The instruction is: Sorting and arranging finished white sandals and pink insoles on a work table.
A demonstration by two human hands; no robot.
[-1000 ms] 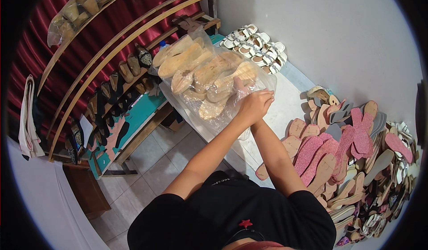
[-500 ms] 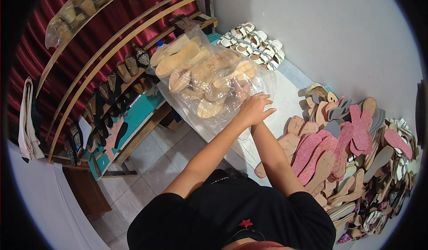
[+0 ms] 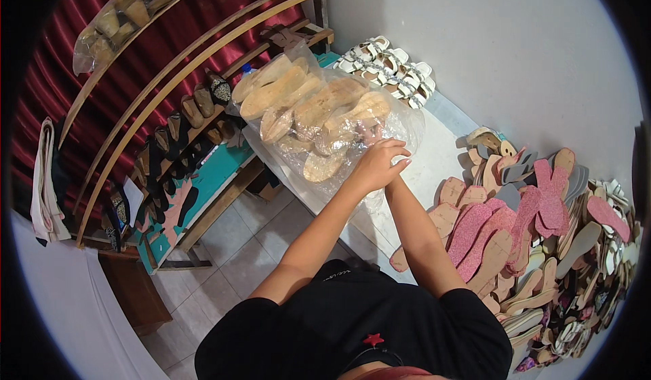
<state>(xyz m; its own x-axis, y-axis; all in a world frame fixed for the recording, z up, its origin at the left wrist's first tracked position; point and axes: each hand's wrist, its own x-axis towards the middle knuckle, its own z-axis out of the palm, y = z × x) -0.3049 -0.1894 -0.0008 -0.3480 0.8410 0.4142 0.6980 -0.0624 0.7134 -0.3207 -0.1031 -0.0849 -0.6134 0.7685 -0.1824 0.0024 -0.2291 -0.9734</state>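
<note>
A clear plastic bag (image 3: 409, 124) full of pale, foot-shaped shoe lasts (image 3: 319, 112) lies on the white table. My left hand (image 3: 378, 164) is at the near right side of the bag, its fingers curled with the thumb close to them, pinching the plastic. My right hand (image 3: 371, 134) reaches under the left and into the bag; part of it shows dimly through the film beside the lasts. The left hand covers my right wrist, and I cannot make out the right fingers' shape.
White strappy sandals (image 3: 386, 68) stand at the table's back. Pink glittery insoles (image 3: 475, 234) and many stacked soles crowd the right side. On the left, a wooden rack (image 3: 196, 51) holds shoes above a green shelf (image 3: 215, 176). Grey wall (image 3: 488, 48) behind.
My left hand has drawn slightly left and nearer, and its spread fingers have curled in, thumb closer to them. The bag has barely shifted; the whole view has slid a little to the right.
</note>
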